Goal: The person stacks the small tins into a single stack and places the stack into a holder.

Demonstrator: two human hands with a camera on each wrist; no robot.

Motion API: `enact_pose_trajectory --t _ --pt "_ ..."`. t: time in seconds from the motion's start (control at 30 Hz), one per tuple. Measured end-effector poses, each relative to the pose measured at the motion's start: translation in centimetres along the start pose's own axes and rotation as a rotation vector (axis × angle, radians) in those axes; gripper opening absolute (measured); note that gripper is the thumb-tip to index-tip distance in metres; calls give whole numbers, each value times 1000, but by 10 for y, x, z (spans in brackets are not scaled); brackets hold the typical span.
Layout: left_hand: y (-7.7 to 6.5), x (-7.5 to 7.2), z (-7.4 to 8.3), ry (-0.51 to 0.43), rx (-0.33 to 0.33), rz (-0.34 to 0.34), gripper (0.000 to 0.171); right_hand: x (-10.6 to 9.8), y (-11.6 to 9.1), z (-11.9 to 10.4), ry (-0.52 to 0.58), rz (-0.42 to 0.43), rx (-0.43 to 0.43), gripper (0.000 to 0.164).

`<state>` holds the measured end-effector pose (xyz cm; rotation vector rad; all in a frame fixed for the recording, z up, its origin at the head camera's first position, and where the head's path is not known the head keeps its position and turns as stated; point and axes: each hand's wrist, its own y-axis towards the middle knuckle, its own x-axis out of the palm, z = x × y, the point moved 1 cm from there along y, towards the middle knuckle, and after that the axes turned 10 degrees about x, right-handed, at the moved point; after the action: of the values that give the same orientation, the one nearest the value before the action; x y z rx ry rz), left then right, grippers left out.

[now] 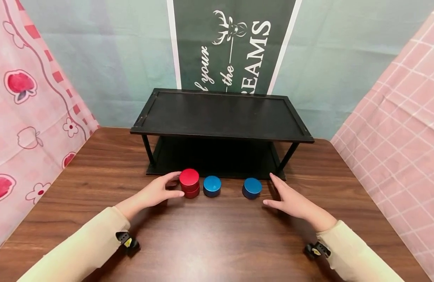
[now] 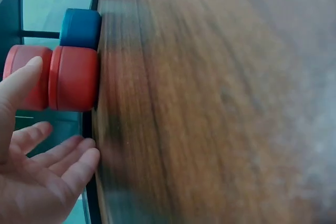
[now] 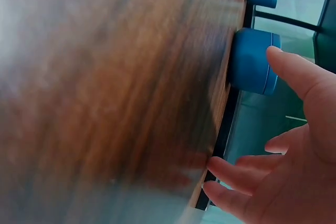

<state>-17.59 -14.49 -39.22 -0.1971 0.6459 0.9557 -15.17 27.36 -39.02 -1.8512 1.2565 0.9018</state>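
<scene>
Two round red tins stand stacked, the upper red tin right over the lower red tin. My left hand is at the left of this stack, thumb and fingers spread apart; in the left wrist view the thumb overlaps the upper tin. Just right of the stack sits a round blue tin, and farther right a second blue tin. My right hand is near that second blue tin, on its right side, with fingers extended and the thumb apart from them.
Behind the tins stands a black two-level shelf, its lower board close above the wooden table. Printed cloths hang at the back and both sides. A strapped black device is on each wrist.
</scene>
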Motion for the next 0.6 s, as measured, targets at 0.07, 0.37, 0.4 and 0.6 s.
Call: enact_pose_trajectory --t 0.07,0.37,0.4,0.6 --pt "3 1 -2 -30 23 4 66 0 -1 0 -6 3 -2 94" --pt "7 4 -3 -29 45 -5 55 3 -2 -2 -10 33 -2 92" --pt "7 5 -3 -32 46 -8 54 3 -1 -3 -6 29 0 92" --pt "8 6 -6 -49 69 -30 51 6 4 -6 28 12 -14 90"
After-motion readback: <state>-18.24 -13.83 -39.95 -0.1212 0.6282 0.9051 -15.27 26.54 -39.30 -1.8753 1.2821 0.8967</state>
